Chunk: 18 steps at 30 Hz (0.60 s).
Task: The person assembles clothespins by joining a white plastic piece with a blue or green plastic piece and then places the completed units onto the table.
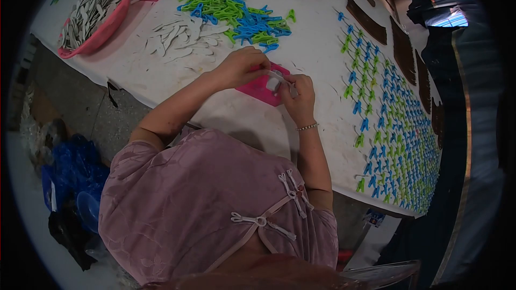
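As hands [240,67] [299,96] pinch a strip [280,77], clips [242,16] crowd tabletop [317,48]

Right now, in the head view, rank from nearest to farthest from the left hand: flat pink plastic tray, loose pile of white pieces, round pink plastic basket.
1. Flat pink plastic tray, beside the left hand.
2. Loose pile of white pieces, farther left.
3. Round pink plastic basket, far left.

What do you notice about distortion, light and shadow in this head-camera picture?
Head view: fisheye bends the table edge and blacks out the corners; light is soft and even, with only faint shadows; a bright patch glares at top right; the left hand and right hand look sharp.
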### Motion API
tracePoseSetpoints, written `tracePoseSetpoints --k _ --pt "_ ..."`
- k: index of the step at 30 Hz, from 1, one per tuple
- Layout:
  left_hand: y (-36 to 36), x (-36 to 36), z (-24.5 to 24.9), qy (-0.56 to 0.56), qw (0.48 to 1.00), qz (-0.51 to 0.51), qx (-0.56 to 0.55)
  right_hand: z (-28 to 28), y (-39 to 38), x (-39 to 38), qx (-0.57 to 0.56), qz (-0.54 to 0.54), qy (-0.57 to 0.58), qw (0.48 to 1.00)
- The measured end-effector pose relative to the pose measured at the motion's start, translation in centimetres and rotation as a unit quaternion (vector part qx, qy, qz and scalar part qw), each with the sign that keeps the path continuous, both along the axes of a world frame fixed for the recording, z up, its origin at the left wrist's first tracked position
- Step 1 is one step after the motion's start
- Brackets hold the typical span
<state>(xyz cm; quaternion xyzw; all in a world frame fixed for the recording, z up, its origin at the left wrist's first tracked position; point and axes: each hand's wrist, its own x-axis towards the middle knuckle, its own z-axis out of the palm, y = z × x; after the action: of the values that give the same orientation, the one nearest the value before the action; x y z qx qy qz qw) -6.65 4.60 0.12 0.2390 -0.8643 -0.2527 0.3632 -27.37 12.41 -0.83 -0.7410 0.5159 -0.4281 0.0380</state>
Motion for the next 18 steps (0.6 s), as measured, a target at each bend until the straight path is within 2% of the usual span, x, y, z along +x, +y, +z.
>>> tracePoseSetpoints --k 9,15,17,18 --pt "-0.4 -1.0 -0.6 -0.01 1.0 -0.021 -0.008 0.5 0.4 -0.8 -0.038 -0.018 0.05 0.998" --pt "-0.5 -2.8 -0.6 -0.005 0.999 -0.032 -0.032 3.0 0.2 -0.3 -0.064 -0.033 -0.01 0.997" --pt "-0.6 -3.2 -0.6 -0.02 0.999 -0.03 -0.041 3.4 0.0 0.2 -0.008 -0.016 -0.102 0.995" --pt "-0.6 -3.4 -0.9 -0.026 0.998 -0.027 -0.052 3.1 -0.2 0.3 -0.009 -0.015 -0.101 0.995"
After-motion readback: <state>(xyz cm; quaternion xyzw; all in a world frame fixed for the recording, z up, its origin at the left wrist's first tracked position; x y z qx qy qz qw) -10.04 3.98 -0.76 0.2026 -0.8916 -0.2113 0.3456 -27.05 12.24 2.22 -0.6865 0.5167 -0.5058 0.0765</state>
